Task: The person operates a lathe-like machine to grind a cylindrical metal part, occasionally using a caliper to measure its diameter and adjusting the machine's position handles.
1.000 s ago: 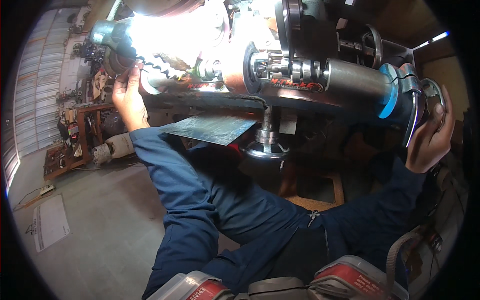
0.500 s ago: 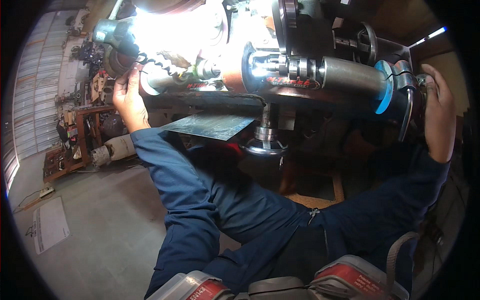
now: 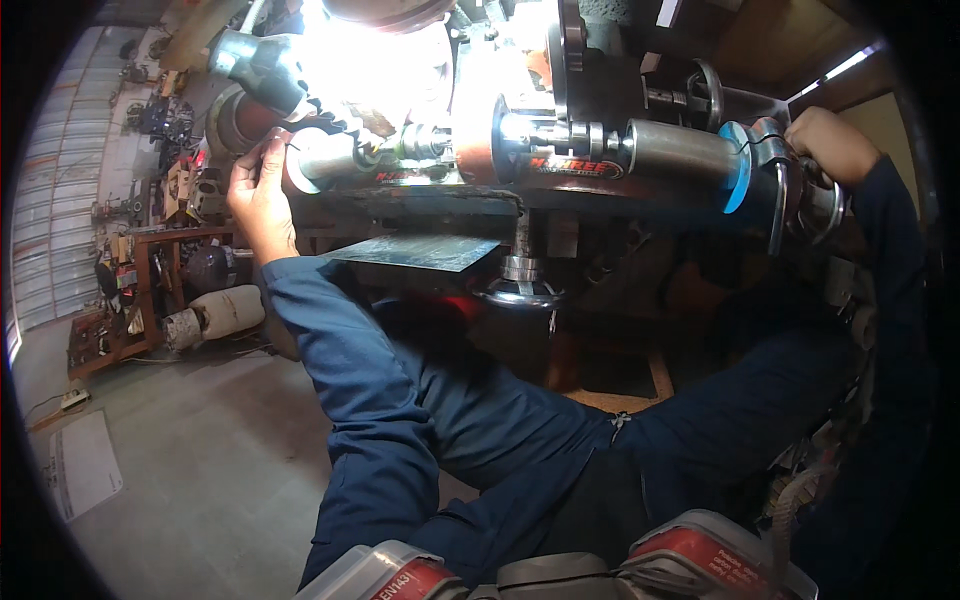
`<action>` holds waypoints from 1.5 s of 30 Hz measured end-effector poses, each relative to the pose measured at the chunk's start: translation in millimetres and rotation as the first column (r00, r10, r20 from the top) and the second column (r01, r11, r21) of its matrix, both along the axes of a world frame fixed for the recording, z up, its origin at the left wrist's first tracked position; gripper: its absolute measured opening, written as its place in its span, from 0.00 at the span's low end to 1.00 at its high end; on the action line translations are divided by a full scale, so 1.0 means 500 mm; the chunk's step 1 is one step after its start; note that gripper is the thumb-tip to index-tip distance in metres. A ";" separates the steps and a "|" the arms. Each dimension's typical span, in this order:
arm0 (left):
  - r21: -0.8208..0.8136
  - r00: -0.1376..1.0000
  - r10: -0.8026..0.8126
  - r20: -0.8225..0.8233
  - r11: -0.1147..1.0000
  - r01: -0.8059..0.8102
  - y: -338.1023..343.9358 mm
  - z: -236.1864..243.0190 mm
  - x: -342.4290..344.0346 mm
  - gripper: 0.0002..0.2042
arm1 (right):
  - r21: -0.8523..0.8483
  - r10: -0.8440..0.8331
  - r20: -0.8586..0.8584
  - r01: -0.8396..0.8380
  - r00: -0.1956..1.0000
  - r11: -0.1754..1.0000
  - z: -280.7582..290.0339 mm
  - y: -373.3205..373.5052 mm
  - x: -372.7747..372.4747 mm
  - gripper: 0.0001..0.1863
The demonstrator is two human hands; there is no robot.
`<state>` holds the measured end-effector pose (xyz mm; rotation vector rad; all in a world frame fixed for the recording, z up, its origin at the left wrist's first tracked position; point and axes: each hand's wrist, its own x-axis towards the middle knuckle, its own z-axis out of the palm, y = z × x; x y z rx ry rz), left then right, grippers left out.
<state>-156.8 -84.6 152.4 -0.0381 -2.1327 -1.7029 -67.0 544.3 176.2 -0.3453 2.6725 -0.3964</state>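
My left hand [image 3: 260,195] is closed on the left end fitting [image 3: 298,161] of a metal machine, thumb uppermost. Beside it are a silver cylindrical lamp or housing [image 3: 260,70] and bright glare hiding details. A shaft with lobes [image 3: 580,140] sits between centres, next to an orange flange [image 3: 475,150]. At the right, a steel cylinder [image 3: 675,150] carries a blue ring [image 3: 742,170] and clamp with a hanging lever [image 3: 779,210]. My right hand [image 3: 822,138] is curled at the top of the right handwheel [image 3: 830,215], its grip partly hidden.
A sheet-metal plate [image 3: 420,250] juts below the machine, beside a lower handwheel [image 3: 520,290]. Wooden shelving with parts [image 3: 140,300], a pale tank [image 3: 230,313] and a white board [image 3: 85,465] are at the left. My legs are below, with respirator cartridges at the bottom edge.
My right hand has moved up and leftward, from the handwheel's outer side to its top, with the forearm raised. My left hand stays in place. The view has shifted slightly.
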 end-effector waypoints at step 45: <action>-0.106 0.995 0.090 0.044 0.991 -0.085 0.046 0.034 0.015 0.14 | -0.361 -0.347 -0.932 0.381 -0.107 0.851 -0.203 -0.197 0.220 0.18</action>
